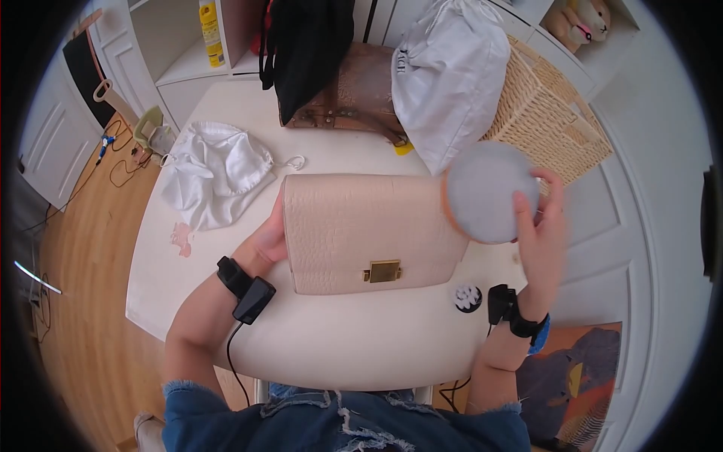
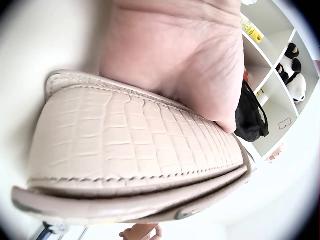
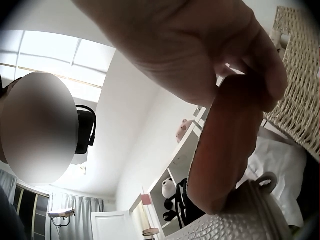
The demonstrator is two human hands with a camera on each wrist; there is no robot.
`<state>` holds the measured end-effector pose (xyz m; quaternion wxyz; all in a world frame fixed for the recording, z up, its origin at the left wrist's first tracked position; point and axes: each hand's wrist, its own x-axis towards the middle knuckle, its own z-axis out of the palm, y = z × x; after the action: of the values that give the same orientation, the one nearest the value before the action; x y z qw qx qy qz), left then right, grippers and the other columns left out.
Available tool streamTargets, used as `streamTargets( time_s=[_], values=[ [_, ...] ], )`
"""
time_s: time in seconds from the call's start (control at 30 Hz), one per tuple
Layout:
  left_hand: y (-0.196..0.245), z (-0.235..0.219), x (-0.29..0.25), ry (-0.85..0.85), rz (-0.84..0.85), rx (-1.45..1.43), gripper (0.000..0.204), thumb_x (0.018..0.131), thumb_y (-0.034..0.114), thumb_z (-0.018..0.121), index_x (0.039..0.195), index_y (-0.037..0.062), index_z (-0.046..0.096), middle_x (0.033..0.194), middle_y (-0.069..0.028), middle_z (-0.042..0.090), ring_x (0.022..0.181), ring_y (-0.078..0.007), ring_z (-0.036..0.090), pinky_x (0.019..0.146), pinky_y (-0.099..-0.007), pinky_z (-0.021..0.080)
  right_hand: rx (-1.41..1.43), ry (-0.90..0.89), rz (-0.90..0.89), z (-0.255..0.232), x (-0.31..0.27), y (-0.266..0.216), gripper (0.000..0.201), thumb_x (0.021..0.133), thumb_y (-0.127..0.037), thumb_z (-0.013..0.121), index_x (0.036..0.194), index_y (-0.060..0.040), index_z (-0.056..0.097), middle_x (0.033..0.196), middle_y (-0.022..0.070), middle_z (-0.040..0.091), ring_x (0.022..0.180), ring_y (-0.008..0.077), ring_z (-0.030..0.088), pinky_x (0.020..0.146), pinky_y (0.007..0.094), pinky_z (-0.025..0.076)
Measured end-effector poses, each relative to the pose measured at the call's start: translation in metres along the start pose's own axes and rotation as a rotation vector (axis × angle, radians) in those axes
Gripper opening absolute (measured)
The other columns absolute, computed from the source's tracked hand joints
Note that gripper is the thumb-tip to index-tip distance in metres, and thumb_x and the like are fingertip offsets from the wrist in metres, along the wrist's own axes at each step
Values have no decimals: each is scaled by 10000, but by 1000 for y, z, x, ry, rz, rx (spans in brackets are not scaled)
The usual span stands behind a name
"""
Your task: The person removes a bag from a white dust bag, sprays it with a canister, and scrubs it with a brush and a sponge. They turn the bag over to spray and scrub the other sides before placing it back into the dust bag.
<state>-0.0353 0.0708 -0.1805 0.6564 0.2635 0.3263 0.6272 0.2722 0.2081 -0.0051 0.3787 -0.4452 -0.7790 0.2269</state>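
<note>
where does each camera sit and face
On the head, facing forward and down over the bag; left hand, right hand and forearms show.
On the left wrist, facing the bag's side; that hand shows.
On the right wrist, facing the round disc; that hand and the head show.
Head and right wrist views share disc and basket.

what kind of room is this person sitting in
Probably a room in a home, perhaps a bedroom or dressing area: there are white shelves holding a stuffed panda and a plush rabbit, a wood floor, and curtains at the far end.
</note>
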Motion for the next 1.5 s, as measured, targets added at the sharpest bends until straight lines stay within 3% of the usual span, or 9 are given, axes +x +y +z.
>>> streamTargets(
  time_s=[0.17, 0.23, 0.33, 0.57, 0.63, 0.73, 1.03, 1.13, 1.5],
  values=[
    [-5, -12, -1, 28, -39, 34, 841, 906, 725, 194, 1460, 106, 326, 1459, -80, 403, 1312, -226, 421, 1078, -397, 366, 259, -288, -216, 17, -13, -6, 272, 929, -117, 552, 1193, -53, 538, 1053, 48, 585, 715, 89, 492, 624, 220, 407],
    [-19, -37, 7, -530, -113, -789, 844, 904, 726, 200, 1451, 98, 340, 1452, -82, 413, 1307, -226, 426, 1078, -393, 366, 209, -203, -279, 1, 0, 16, 263, 938, -126, 544, 1193, -60, 548, 1035, 42, 591, 703, 79, 502, 602, 216, 415],
    [-2, -8, -7, 18, -62, 76, 846, 902, 726, 208, 1448, 94, 345, 1454, -82, 412, 1306, -226, 428, 1080, -388, 364, 215, -44, -200, -25, 9, 29, 253, 953, -144, 530, 1193, -74, 569, 984, 29, 598, 671, 58, 519, 544, 209, 426],
    [-8, -13, 0, 12, -43, 37, 861, 898, 731, 197, 1444, 81, 344, 1446, -91, 419, 1300, -226, 436, 1078, -374, 366, 288, -139, 15, -2, -2, 7, 267, 948, -184, 558, 1183, -63, 591, 852, -1, 575, 579, 33, 483, 463, 193, 411],
    [-15, -26, 7, -433, -72, -649, 869, 895, 735, 190, 1446, 79, 339, 1442, -96, 424, 1302, -226, 433, 1080, -369, 362, 327, -197, 17, 14, -11, -9, 274, 943, -185, 566, 1188, -65, 591, 856, -1, 576, 578, 32, 473, 464, 192, 408],
    [-5, -9, -5, 13, -54, 112, 852, 903, 725, 190, 1449, 87, 336, 1449, -95, 413, 1310, -225, 422, 1085, -375, 356, 358, -250, -22, 13, -10, -5, 287, 935, -181, 576, 1199, -68, 588, 881, 8, 579, 600, 32, 465, 465, 189, 399],
    [2, -2, -1, -53, -40, -51, 811, 929, 690, 206, 1458, 87, 323, 1469, -92, 385, 1307, -221, 418, 1087, -381, 354, 166, -8, -370, 36, -20, -14, 465, 873, -81, 603, 1322, -86, 480, 1133, 83, 610, 895, 168, 606, 677, 253, 491],
    [4, 1, 2, -69, -28, -136, 800, 937, 678, 201, 1465, 88, 312, 1474, -91, 378, 1308, -221, 415, 1089, -375, 350, -14, -284, -537, 57, -42, -23, 530, 843, -58, 621, 1346, -68, 454, 1218, 118, 603, 934, 219, 624, 721, 264, 492],
    [2, -1, 5, -25, -39, -190, 777, 946, 665, 223, 1453, 89, 346, 1456, -77, 408, 1302, -205, 423, 1088, -366, 347, 39, -26, -363, 46, -29, -16, 590, 808, -49, 674, 1357, -34, 457, 1238, 124, 601, 872, 194, 631, 667, 287, 478]
  ],
)
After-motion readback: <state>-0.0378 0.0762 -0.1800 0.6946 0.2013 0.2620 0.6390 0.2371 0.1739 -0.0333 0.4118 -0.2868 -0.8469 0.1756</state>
